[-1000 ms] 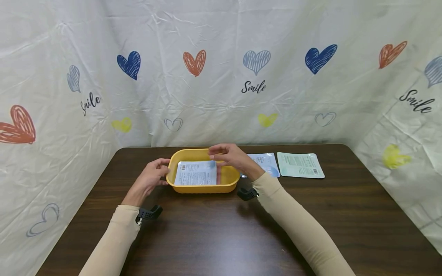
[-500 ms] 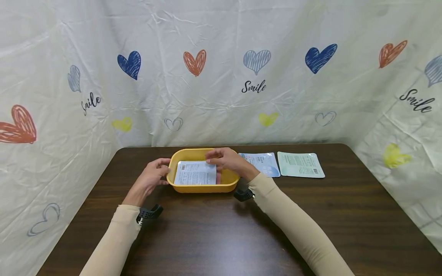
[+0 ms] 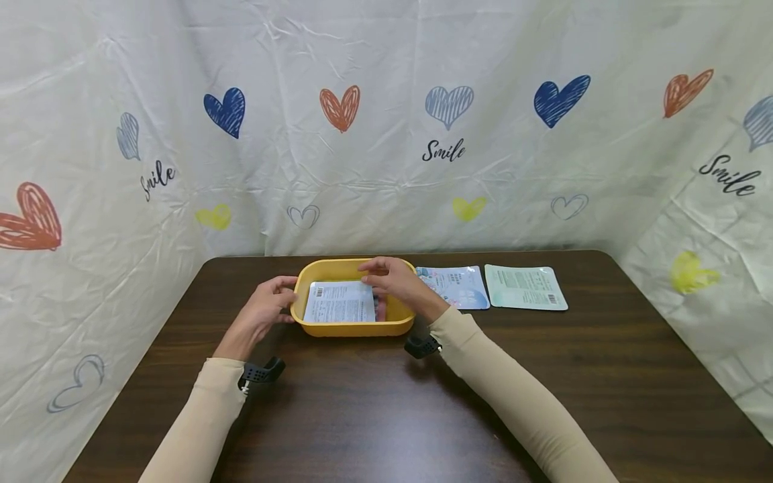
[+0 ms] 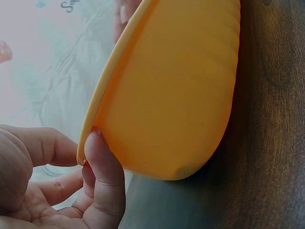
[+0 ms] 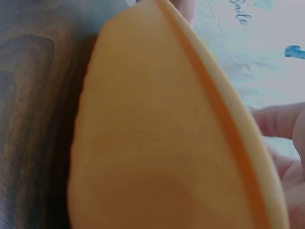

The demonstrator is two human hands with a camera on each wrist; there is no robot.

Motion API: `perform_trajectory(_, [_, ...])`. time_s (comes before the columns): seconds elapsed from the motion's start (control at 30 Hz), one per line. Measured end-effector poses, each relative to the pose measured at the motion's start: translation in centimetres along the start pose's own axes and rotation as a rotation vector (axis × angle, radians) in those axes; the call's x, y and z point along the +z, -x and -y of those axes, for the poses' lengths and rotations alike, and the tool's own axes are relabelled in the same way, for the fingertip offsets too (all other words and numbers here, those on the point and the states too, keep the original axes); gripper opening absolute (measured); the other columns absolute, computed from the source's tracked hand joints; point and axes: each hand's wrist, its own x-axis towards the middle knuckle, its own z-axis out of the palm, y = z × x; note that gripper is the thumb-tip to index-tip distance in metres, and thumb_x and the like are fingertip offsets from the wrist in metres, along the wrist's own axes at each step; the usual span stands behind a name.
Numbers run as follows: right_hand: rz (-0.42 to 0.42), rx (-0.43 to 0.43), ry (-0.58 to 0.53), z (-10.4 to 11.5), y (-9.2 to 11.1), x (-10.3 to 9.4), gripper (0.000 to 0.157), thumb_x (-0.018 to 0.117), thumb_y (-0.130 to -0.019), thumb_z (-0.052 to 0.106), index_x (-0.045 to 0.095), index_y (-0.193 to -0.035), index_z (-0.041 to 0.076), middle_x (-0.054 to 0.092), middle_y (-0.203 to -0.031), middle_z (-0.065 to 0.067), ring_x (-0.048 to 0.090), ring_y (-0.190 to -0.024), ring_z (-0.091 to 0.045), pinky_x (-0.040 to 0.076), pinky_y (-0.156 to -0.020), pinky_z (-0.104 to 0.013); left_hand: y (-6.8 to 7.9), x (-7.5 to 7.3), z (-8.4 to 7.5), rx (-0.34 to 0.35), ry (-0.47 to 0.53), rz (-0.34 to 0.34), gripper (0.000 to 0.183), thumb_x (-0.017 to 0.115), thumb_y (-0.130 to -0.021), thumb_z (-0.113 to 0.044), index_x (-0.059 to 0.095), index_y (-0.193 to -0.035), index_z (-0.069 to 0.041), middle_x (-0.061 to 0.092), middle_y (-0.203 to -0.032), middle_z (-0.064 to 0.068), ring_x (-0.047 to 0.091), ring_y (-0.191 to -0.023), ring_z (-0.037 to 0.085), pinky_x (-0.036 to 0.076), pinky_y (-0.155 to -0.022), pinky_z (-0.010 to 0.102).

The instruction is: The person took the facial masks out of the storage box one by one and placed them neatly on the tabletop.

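A yellow plastic basin (image 3: pixel 356 329) stands near the table's far edge. In it lies a flat white-and-blue printed sachet (image 3: pixel 340 302), text side up, with a pinkish patterned strip (image 3: pixel 380 307) showing at its right side. My left hand (image 3: pixel 258 315) pinches the basin's left rim; in the left wrist view the thumb and fingers (image 4: pixel 102 176) meet around the rim. My right hand (image 3: pixel 401 285) reaches over the basin's right side, its fingers close to the sachet's upper right corner. Whether they touch it cannot be told, as the basin wall (image 5: pixel 143 119) hides the fingertips in the right wrist view.
Right of the basin, a blue printed sachet (image 3: pixel 461 285) and a pale green sachet (image 3: pixel 525 287) lie side by side on the dark wooden table (image 3: pixel 362 402). A white curtain (image 3: pixel 374 201) with hearts hangs behind the table.
My right hand has moved a little left and lower over the basin. The sachet inside has shifted slightly left, baring more of the pinkish strip. The left hand stays on the rim.
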Motion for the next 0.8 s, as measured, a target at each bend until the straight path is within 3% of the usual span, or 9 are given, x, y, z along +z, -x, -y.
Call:
perform_trajectory(0.17, [-0.047, 0.028, -0.012, -0.2, 0.2, 0.5, 0.037, 0.062, -0.099, 0.006, 0.057, -0.135, -0.003, 0.055, -0.144, -0.022, 0.058, -0.124, -0.029, 0.051, -0.103, -0.047, 0.0, 0.1, 0.1, -0.002, 0.001, 0.002, 0.048, 0.051, -0.102, -0.011, 0.045, -0.149, -0.006, 0.055, -0.124, 0.021, 0.058, -0.098, 0.03, 0.06, -0.073, 0.031])
perform_trajectory(0.37, [-0.007, 0.052, -0.032, 0.0, 0.3, 0.6, 0.044, 0.055, -0.102, 0.002, 0.049, -0.146, 0.0, 0.043, -0.154, -0.02, 0.053, -0.133, -0.039, 0.052, -0.102, -0.048, 0.1, 0.1, -0.1, 0.008, 0.015, 0.002, 0.048, 0.052, -0.101, -0.01, 0.045, -0.149, -0.005, 0.054, -0.122, 0.021, 0.058, -0.096, 0.028, 0.06, -0.07, 0.03])
perform_trajectory(0.53, [-0.004, 0.065, -0.045, 0.3, 0.4, 0.7, 0.048, 0.054, -0.102, 0.0, 0.046, -0.149, 0.0, 0.04, -0.157, -0.018, 0.044, -0.141, -0.037, 0.05, -0.104, -0.047, 0.2, 0.0, -0.3, 0.016, 0.014, 0.002, 0.049, 0.052, -0.101, -0.01, 0.044, -0.149, -0.004, 0.054, -0.124, 0.022, 0.058, -0.095, 0.028, 0.059, -0.069, 0.029])
perform_trajectory(0.8, [-0.101, 0.152, 0.058, 0.4, 0.8, 1.4, 0.047, 0.059, -0.099, 0.004, 0.05, -0.146, 0.0, 0.045, -0.153, -0.019, 0.061, -0.123, -0.036, 0.053, -0.101, -0.046, 0.2, 0.2, -0.2, 0.005, 0.009, 0.001, 0.048, 0.052, -0.101, -0.01, 0.045, -0.149, -0.005, 0.054, -0.122, 0.021, 0.058, -0.096, 0.028, 0.06, -0.07, 0.03])
